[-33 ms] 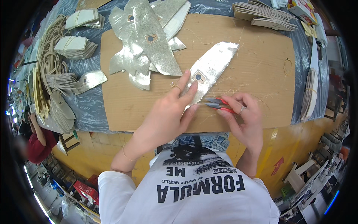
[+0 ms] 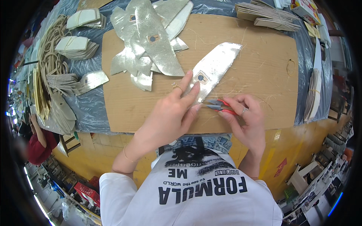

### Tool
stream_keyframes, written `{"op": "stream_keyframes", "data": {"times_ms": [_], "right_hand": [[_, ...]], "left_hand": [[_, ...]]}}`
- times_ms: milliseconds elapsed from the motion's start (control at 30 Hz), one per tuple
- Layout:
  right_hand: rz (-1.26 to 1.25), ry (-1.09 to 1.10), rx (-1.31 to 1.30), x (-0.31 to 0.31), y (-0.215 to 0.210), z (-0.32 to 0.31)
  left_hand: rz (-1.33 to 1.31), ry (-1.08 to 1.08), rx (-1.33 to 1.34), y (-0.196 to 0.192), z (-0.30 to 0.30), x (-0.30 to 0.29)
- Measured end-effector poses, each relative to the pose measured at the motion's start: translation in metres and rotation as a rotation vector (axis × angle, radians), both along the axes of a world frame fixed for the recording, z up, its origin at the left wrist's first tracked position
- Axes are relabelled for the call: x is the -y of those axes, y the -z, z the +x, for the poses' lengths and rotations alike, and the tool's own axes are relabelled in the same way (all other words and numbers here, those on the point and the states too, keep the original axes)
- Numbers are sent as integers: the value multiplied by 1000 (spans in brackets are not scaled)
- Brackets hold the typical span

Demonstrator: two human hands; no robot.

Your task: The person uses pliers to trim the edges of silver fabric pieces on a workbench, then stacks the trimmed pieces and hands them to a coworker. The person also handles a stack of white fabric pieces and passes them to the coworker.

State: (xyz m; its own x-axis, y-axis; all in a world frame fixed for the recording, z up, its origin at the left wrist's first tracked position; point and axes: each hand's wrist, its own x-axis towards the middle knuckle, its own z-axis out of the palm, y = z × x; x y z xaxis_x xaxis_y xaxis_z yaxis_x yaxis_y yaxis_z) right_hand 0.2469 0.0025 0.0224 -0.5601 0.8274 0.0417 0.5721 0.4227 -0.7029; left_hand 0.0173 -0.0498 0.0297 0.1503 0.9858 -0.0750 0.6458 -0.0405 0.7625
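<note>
A silver, metallic-looking leather piece lies slanted on the cardboard, with a small tan-edged cutout showing a dark disc. My left hand grips its near end, two fingers pressed on top and the thumb at the lower edge; the end under the fingers is hidden. In my right hand is a pair of thread snips with red handles and dark blades. The blades are parted and point left, close to the piece's edge beside my left thumb. Whether a thread is between them I cannot tell.
A heap of similar silver pieces lies at the far left of the cardboard sheet. Loose threads are scattered on the sheet. Banded bundles and cords stand left; more bundles lie far right. A person in red is beyond the left.
</note>
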Motion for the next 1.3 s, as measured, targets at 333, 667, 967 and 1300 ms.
{"op": "stream_keyframes", "data": {"times_ms": [333,667,967,1300], "right_hand": [[-37,-18,38,4,-4,-7],[105,63,94,1,6,-23],[101,84,143,8,6,-24],[-56,269,-215,4,10,4]], "left_hand": [[-74,-104,118,-4,-1,-1],[42,-167,6,6,6,-2],[452,-632,52,-36,-36,-7],[381,-101,-356,9,17,-13]]}}
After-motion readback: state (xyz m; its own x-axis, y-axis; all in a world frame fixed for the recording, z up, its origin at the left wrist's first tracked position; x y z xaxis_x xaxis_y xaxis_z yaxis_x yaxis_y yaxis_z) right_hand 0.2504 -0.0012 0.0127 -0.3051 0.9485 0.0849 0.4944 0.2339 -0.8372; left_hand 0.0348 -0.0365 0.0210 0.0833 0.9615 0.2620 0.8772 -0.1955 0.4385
